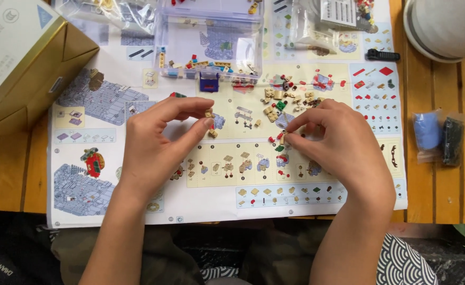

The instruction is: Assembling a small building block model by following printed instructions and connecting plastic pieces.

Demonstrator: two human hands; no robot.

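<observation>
We pinch a small tan brick between the thumb and forefinger of our left hand, holding it just above the building instruction sheet that covers the wooden table. Our right hand has its fingertips drawn together on a tiny piece beside a red stud; the piece itself is too small to identify. Both hands are nearly closed, in fine pinches rather than fists.

We judge this to be the picking and matching stage of a small sub-assembly: parts are being pulled from the loose pile of tan, red and green pieces lying just beyond our right fingers. Joining the two picked parts would call for lining up their studs and pressing them together squarely.

Farther out, a clear plastic sorting box sits at the top of the sheet, a gold cardboard box at the left, and two small bags, one blue and one dark, at the right.
</observation>
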